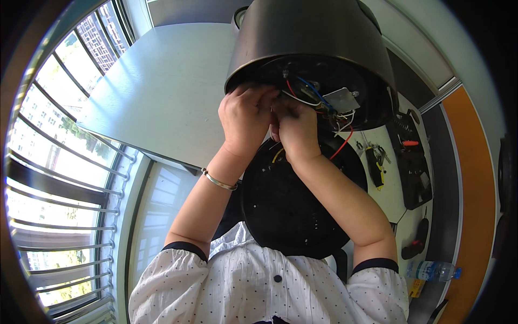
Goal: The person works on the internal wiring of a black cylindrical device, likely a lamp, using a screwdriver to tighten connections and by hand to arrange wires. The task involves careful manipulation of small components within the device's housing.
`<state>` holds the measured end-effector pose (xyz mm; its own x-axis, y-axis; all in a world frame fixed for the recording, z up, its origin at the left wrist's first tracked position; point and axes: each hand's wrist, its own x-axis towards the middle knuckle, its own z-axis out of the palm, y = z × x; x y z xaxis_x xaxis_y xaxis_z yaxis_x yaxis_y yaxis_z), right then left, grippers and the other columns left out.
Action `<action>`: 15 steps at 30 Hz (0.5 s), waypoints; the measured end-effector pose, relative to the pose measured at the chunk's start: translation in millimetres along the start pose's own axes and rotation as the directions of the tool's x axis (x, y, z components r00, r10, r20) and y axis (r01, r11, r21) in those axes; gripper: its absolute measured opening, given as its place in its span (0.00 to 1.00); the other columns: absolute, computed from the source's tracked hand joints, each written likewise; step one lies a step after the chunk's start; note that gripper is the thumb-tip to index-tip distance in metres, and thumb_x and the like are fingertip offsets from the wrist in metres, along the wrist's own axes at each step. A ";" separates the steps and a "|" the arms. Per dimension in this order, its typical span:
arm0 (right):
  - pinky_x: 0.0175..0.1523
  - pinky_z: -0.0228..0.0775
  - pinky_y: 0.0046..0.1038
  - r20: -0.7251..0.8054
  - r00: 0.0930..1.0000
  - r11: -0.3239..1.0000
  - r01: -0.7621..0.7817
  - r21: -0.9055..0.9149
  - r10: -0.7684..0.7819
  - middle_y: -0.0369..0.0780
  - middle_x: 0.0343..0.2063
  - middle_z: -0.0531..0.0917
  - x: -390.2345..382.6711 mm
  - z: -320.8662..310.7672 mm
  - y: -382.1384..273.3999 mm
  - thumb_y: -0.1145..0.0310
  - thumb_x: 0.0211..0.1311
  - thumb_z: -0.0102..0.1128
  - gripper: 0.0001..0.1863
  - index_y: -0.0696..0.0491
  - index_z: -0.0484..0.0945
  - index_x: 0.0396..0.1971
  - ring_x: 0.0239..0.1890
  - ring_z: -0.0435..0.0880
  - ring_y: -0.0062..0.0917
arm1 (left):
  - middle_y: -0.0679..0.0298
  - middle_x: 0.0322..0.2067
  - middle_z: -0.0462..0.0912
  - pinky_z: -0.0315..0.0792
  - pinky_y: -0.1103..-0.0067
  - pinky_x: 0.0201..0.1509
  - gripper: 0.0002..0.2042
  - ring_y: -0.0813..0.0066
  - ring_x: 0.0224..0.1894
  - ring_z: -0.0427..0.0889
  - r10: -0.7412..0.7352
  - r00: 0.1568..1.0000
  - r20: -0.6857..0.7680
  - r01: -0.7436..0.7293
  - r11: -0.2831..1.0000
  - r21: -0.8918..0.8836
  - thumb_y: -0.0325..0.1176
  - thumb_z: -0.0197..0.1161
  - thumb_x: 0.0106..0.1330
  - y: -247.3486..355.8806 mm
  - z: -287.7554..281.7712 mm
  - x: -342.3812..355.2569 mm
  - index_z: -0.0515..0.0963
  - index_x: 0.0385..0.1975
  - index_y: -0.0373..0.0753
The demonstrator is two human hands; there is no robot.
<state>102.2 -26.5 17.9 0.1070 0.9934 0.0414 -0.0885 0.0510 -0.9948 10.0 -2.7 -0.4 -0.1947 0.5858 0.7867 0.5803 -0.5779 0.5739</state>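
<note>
A large dark, round-bodied appliance point(310, 29) lies on its side on the table, its open underside facing me. Red, blue and white wires point(307, 101) and a small metal plate point(341, 100) show inside. At the left of the opening, my left hand point(244, 114) is closed, its fingertips inside the rim. My right hand point(295, 125) is closed right beside it, fingers bent and pinched together. Whatever the fingertips hold is hidden in shadow. Below both hands, in front of my body, is a round black base cover point(302, 200) with small holes and a short yellow wire.
The pale table point(167, 81) extends to the left, beside a barred window point(65, 178). On the right lie a yellow-and-black screwdriver point(374, 167), several small metal parts, a black tool case point(411, 167), a dark-handled tool point(416, 240) and a plastic water bottle point(433, 270).
</note>
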 end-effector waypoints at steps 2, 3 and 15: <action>0.14 0.53 0.18 0.021 1.000 0.998 0.024 -0.055 -0.023 0.35 0.12 0.70 0.4 -1.8 0.2 0.73 0.61 0.49 0.11 0.59 0.73 0.20 0.10 0.64 0.14 | 0.61 0.21 0.79 0.71 0.78 0.26 0.06 0.69 0.22 0.78 0.048 0.999 -0.013 -0.048 0.999 0.010 0.22 0.62 0.48 -1.3 -0.8 -0.1 0.82 0.25 0.40; 0.14 0.53 0.18 0.032 0.999 0.996 0.037 -0.084 -0.034 0.35 0.12 0.71 0.2 -2.2 0.2 0.73 0.61 0.49 0.11 0.59 0.73 0.20 0.10 0.64 0.15 | 0.61 0.21 0.79 0.71 0.78 0.26 0.05 0.68 0.22 0.78 0.059 0.998 -0.024 -0.058 0.998 0.007 0.23 0.62 0.48 -2.0 -0.9 -0.4 0.82 0.25 0.39; 0.15 0.54 0.18 0.032 0.999 0.999 -0.026 -0.037 0.027 0.36 0.13 0.72 1.7 -1.7 -2.5 0.75 0.61 0.47 0.11 0.59 0.73 0.19 0.11 0.65 0.15 | 0.59 0.20 0.78 0.71 0.73 0.28 0.03 0.62 0.24 0.76 -0.209 0.978 0.004 0.207 0.965 -0.160 0.29 0.63 0.49 2.1 -1.6 -8.9 0.79 0.22 0.38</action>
<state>104.2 -25.2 20.2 0.0729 0.9972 0.0177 -0.0546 0.0217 -0.9983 11.7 -10.0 -5.8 -0.3081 0.6962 0.6484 0.3929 -0.5276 0.7532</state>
